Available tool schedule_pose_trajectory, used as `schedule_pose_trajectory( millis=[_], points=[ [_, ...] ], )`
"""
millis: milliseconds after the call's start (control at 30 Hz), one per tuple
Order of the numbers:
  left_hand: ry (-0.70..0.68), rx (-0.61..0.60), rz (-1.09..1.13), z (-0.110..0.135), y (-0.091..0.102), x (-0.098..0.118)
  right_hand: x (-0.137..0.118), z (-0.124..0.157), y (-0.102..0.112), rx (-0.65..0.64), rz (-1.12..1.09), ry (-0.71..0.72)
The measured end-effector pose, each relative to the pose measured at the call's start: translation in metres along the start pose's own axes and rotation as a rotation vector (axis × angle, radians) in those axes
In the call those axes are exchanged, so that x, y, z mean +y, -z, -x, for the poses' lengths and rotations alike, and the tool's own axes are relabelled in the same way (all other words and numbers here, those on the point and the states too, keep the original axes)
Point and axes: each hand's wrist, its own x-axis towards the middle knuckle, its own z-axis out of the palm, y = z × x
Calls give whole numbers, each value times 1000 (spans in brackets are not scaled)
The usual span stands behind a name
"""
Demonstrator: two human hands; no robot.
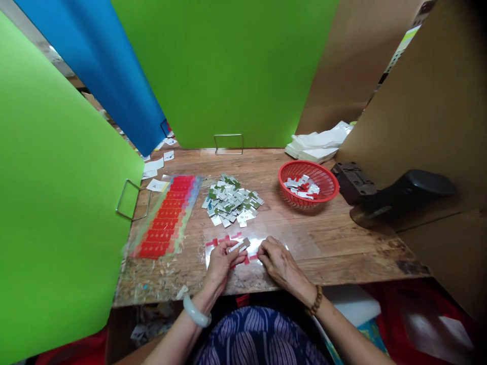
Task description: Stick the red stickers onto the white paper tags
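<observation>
A green panel [228, 66] is standing upright across the far side, with a second green panel [57, 203] rising on the left. A blue panel [102, 61] is leaning between them, and a brown board [422, 132] is walling off the right. Inside them a wooden table [353, 243] is spreading out, its near left part looking scuffed and stained.

On the left of the table, a film sheet [163, 223] is lying flat, carrying rows of red shapes. On the right, a black object [403, 197] is sloping up against the brown board, just beside a dark block [353, 180]. A red basket [321, 201] is sitting left of the block, holding pale and red pieces, while a stack of white sheets [319, 144] is resting beyond it, on the far right. A heap of metal pieces [230, 197], some showing green areas, is lying near the middle.

At the near edge, the left hand [220, 263], below a pale bangle [196, 313], is pinching one metal piece [240, 246] between thumb and fingers. Both hands are resting over a clear sheet [243, 274] with red marks. The right hand [279, 261], its wrist wearing a beaded bracelet [316, 300], is curling its fingers inward just beside those marks; I cannot tell whether its fingertips are pinching anything.
</observation>
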Motion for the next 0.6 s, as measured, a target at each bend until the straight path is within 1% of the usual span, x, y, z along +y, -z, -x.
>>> schedule_pose_trajectory(
  millis=[167, 367, 467, 600],
  points=[
    [-4, 12, 14, 0, -1, -1, -1, 10, -6, 107, -83, 13],
    [-16, 26, -14, 0, -2, -1, 0, 9, -20, 184, 18, -29],
    [-23, 28, -14, 0, -2, -2, 0, 9, -24, 192, 67, -13],
    [-25, 18, -10, 1, -2, -1, 2, 11, -23, 189, 49, 2]
  ],
)
